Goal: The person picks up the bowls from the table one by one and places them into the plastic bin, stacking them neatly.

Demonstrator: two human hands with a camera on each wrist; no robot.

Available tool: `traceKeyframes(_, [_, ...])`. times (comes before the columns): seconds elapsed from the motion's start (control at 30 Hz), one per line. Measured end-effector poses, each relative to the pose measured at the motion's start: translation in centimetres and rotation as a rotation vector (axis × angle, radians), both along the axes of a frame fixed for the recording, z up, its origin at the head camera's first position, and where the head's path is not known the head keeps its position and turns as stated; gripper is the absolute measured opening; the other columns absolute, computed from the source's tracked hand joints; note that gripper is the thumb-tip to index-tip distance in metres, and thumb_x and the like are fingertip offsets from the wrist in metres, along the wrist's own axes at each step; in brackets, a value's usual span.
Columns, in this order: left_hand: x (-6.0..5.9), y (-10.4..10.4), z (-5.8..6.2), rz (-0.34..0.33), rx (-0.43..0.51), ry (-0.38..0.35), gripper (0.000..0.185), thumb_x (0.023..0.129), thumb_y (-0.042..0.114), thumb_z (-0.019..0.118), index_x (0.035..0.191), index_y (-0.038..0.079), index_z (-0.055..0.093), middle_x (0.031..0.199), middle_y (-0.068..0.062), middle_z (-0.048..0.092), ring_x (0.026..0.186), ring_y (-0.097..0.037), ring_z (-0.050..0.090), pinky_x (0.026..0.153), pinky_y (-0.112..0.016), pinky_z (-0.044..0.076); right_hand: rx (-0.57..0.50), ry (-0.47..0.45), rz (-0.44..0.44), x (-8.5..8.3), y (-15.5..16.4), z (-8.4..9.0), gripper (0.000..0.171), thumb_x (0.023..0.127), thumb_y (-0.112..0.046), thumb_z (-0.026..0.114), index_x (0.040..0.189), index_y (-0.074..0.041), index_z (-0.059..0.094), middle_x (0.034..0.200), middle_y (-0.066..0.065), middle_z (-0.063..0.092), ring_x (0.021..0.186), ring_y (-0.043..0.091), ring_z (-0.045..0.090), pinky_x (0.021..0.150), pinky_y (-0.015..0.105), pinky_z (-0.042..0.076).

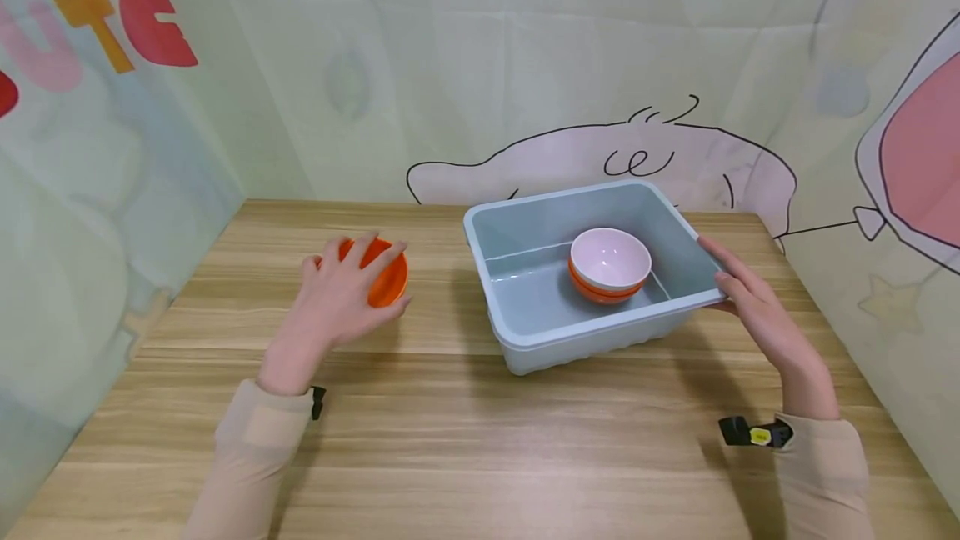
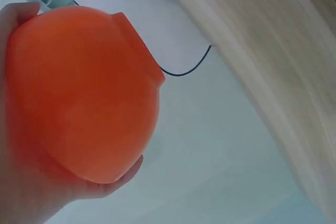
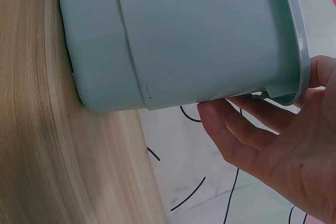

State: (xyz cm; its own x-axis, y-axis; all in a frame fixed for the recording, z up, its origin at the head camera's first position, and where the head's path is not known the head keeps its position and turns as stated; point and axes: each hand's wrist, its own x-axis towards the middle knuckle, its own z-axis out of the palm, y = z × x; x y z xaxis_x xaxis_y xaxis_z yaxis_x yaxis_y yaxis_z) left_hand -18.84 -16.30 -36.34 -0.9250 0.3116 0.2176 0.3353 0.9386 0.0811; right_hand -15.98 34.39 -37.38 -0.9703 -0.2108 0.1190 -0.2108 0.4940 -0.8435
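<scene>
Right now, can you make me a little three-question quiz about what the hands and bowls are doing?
1. True or false: the left hand grips an orange bowl.
2. What does the right hand hold: A) the grey tub's rim, B) a cup?
3. How many bowls sit stacked inside the tub?

Key: 1 true. 2 A. 3 two, a pink bowl on an orange one.

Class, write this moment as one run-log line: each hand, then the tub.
left hand: grips orange bowl on table | right hand: holds tub rim | grey tub: two stacked bowls inside
</scene>
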Motion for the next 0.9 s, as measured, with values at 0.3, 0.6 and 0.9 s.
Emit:
traceKeyframes(0.3, [-0.1,0.8,1.4,-0.028,-0.035,0.034,0.065,0.087,0.055,0.056,0.145,0.032,0.039,0.151,-0.011,0.034,0.131,-0.044,0.031,0.092,-0.068,0.033,-0.003,0.010,0.003,0.0,0.1,-0.1,0.048,0.107,-0.028,0.026,0.154,-0.024,0.022,0.156,0.018,0.022,0.119,-0.001,0.042,0.086,0.008,0.045])
traceKeyframes(0.6, [-0.6,1.9,2.7,-0.073,-0.034,0.100,0.067,0.085,0.055,0.059,0.145,0.036,0.038,0.150,-0.009,0.036,0.131,-0.042,0.033,0.089,-0.062,0.036,-0.002,0.010,-0.002,0.0,0.0,0.1,0.048,0.107,-0.028,0.025,0.154,-0.023,0.021,0.155,0.020,0.022,0.118,-0.002,0.041,0.086,0.009,0.045])
traceKeyframes(0.9, [-1.4,3.4,4.4,-0.115,-0.041,0.136,0.068,0.084,0.057,0.058,0.145,0.037,0.037,0.151,-0.008,0.036,0.130,-0.039,0.034,0.088,-0.059,0.038,0.002,-0.001,-0.015,0.1,0.0,0.0,0.048,0.107,-0.029,0.026,0.154,-0.025,0.022,0.156,0.017,0.023,0.118,-0.004,0.040,0.086,0.008,0.044])
